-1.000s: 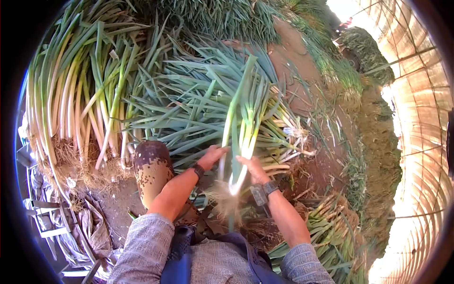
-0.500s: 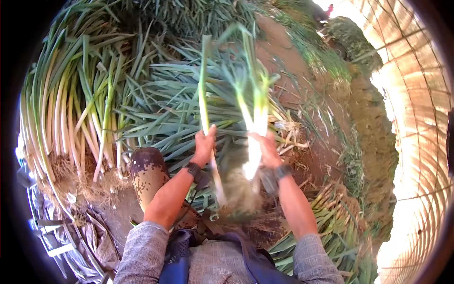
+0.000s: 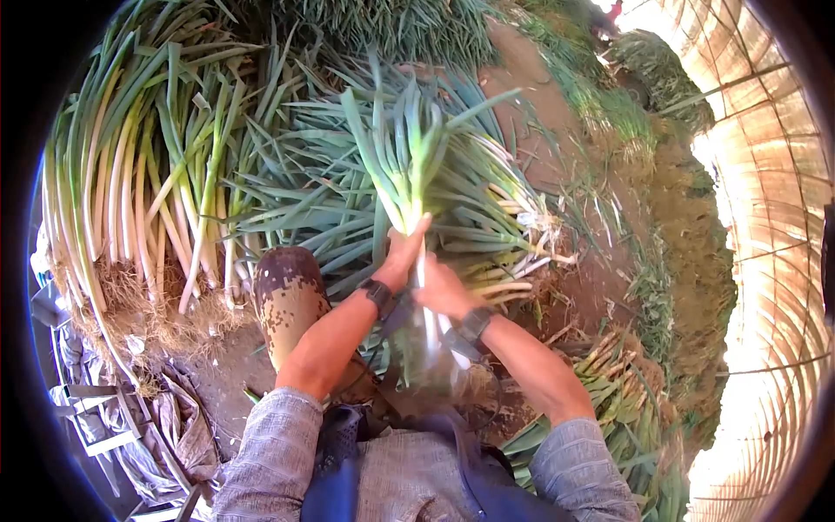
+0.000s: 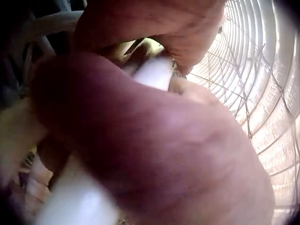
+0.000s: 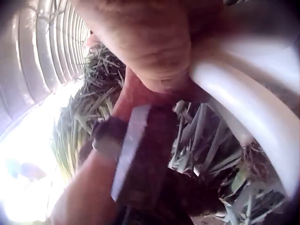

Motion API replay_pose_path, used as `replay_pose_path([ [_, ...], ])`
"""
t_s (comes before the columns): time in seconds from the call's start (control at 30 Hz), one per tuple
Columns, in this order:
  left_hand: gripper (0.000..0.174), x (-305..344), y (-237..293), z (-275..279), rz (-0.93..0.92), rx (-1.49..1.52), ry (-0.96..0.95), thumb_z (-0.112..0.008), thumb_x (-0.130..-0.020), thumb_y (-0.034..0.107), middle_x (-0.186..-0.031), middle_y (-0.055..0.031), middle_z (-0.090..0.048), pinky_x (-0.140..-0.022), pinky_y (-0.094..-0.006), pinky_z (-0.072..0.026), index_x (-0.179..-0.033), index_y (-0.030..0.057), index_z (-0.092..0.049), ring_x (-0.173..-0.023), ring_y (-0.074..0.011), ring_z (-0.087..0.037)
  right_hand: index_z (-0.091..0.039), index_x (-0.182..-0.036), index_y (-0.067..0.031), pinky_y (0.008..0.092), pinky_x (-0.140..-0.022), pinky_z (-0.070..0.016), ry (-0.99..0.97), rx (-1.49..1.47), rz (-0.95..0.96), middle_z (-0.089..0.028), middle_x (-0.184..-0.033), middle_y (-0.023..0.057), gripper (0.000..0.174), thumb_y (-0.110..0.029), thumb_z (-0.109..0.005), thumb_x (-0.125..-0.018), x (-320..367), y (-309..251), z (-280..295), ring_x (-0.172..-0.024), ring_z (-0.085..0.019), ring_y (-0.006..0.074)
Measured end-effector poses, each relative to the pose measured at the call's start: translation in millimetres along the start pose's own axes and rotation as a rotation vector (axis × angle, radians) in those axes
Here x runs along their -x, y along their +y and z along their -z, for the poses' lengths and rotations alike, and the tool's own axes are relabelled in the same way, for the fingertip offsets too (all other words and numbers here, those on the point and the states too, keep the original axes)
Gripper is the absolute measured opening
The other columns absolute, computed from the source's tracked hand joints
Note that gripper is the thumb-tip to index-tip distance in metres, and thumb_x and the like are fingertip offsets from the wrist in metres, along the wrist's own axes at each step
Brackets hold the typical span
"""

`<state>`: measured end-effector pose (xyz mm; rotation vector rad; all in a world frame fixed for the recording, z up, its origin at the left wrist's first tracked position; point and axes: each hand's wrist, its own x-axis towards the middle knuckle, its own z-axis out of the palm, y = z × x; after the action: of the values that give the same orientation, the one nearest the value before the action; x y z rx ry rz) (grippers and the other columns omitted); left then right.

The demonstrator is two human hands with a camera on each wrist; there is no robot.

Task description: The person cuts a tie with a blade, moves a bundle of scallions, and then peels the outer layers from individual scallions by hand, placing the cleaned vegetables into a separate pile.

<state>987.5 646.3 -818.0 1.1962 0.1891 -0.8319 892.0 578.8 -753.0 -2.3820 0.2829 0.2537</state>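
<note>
In the head view a bunch of green onions (image 3: 407,178) stands nearly upright, leaves up and blurred roots down. My left hand (image 3: 402,252) grips its stalks where white turns green. Just below and to the right, my right hand (image 3: 445,289) grips the white shafts. The left wrist view shows fingers (image 4: 159,126) curled round a white shaft (image 4: 79,201). In the right wrist view my right hand (image 5: 150,47) holds against thick white shafts (image 5: 243,103), and a dark flat blade-like object (image 5: 145,154) lies below the palm. The left wristband (image 3: 379,297) is dark.
Rooted onions (image 3: 130,191) stand in a dense row at the left. Leafy onions (image 3: 313,191) lie in a heap beyond the hands. Another bundle (image 3: 609,391) rests at lower right. A patterned trouser knee (image 3: 291,291) is beside the left forearm; a ribbed plastic wall (image 3: 783,244) curves at the right.
Half a second ago the hands were apart, a single stalk in the left and several in the right. They have come together, and the stalks now form one bunch in both hands.
</note>
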Motion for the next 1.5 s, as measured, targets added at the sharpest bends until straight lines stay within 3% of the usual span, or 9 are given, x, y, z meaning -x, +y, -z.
replay_pose_path([
  [0.13, 0.033, -3, 2, -2, -0.023, 0.147, -0.073, -0.075, -0.079, 0.020, -0.073, -0.0092, -0.055, -0.047, -0.0364, -0.0471, -0.095, 0.0003, -0.054, -0.056, -0.0207, -0.055, -0.043, -0.124, 0.0075, 0.0472, -0.085, -0.0492, -0.008, 0.027, 0.000, -0.058, -0.102, 0.0338, 0.060, -0.014, -0.071, -0.076, 25, -18, 6, -0.099, -0.057, 0.0490],
  [0.4, 0.030, -53, 86, 16, -0.178, 0.391, 0.011, -0.069, -0.079, 0.024, -0.067, -0.0142, -0.055, -0.051, -0.0478, -0.0551, -0.089, -0.0014, -0.055, -0.051, -0.0298, -0.056, -0.057, -0.117, 0.0024, 0.0323, -0.078, -0.0512, -0.124, -0.377, -0.094, -0.063, -0.095, 0.0095, 0.033, -0.023, -0.058, -0.095, 149, -55, 59, -0.086, -0.060, 0.0162],
  [0.57, 0.043, -69, 130, 54, -0.124, 0.494, 0.235, -0.072, -0.074, 0.026, -0.077, -0.0148, -0.056, -0.054, -0.0445, -0.0519, -0.098, -0.0072, -0.059, -0.059, -0.0296, -0.059, -0.066, -0.104, -0.0049, 0.0430, -0.076, -0.0520, -0.109, 0.982, -0.020, -0.067, -0.096, 0.0115, 0.024, -0.021, -0.062, -0.087, 241, -2, 180, -0.089, -0.063, 0.0339],
  [0.6, 0.042, -73, 125, 54, -0.118, 0.490, 0.269, -0.072, -0.074, 0.025, -0.077, -0.0142, -0.056, -0.054, -0.0449, -0.0515, -0.096, -0.0070, -0.059, -0.059, -0.0291, -0.058, -0.066, -0.106, -0.0040, 0.0431, -0.079, -0.0525, 0.182, 0.668, -0.670, -0.067, -0.101, 0.0125, 0.026, -0.019, -0.065, -0.085, 249, -11, 210, -0.093, -0.064, 0.0340],
  [0.73, 0.034, -76, 109, 40, -0.141, 0.454, 0.206, -0.072, -0.076, 0.026, -0.076, -0.0098, -0.055, -0.050, -0.0432, -0.0490, -0.089, -0.0025, -0.058, -0.058, -0.0255, -0.055, -0.061, -0.121, -0.0048, 0.0398, -0.082, -0.0545, 0.685, 0.576, -0.074, -0.069, -0.106, 0.0149, 0.043, -0.022, -0.072, -0.082, 247, 15, 221, -0.088, -0.068, 0.0299],
  [1.13, 0.040, -69, 112, 49, -0.187, 0.406, 0.251, -0.072, -0.077, 0.033, -0.067, -0.0123, -0.052, -0.049, -0.0454, -0.0527, -0.085, -0.0011, -0.052, -0.053, -0.0280, -0.056, -0.056, -0.067, -0.0068, 0.0439, -0.063, -0.0501, -0.711, 0.342, 0.492, -0.057, -0.060, 0.0133, 0.029, -0.023, -0.052, -0.091, 129, -69, 45, -0.056, -0.058, 0.0291],
  [1.23, 0.039, -62, 127, 50, -0.046, 0.449, 0.145, -0.063, -0.083, 0.039, -0.067, -0.0141, -0.053, -0.061, -0.0493, -0.0542, -0.086, 0.0015, -0.054, -0.059, -0.0320, -0.058, -0.067, -0.086, -0.0033, 0.0384, -0.071, -0.0528, -0.151, 0.007, -0.240, -0.064, -0.081, 0.0113, 0.021, -0.023, -0.060, -0.090, 161, -64, 104, -0.076, -0.064, 0.0235],
  [1.3, 0.039, -77, 108, 50, -0.020, 0.530, 0.011, -0.061, -0.083, 0.043, -0.067, -0.0134, -0.053, -0.063, -0.0493, -0.0535, -0.086, 0.0051, -0.053, -0.057, -0.0321, -0.056, -0.053, -0.128, -0.0031, 0.0395, -0.093, -0.0480, 0.380, 0.043, -0.075, -0.051, -0.131, 0.0147, 0.045, -0.026, -0.061, -0.090, 162, -37, 126, -0.111, -0.055, 0.0240],
  [1.5, 0.053, -30, 75, 19, 0.189, 0.821, -0.258, -0.060, -0.081, 0.053, -0.082, -0.0105, -0.055, -0.082, -0.0546, -0.0490, -0.105, 0.0066, -0.053, -0.082, -0.0338, -0.057, -0.049, -0.128, 0.0040, 0.0400, -0.101, -0.0409, 0.697, -0.053, 0.171, -0.051, -0.130, 0.0159, 0.038, -0.018, -0.050, -0.097, 63, -48, 40, -0.114, -0.053, 0.0275],
])
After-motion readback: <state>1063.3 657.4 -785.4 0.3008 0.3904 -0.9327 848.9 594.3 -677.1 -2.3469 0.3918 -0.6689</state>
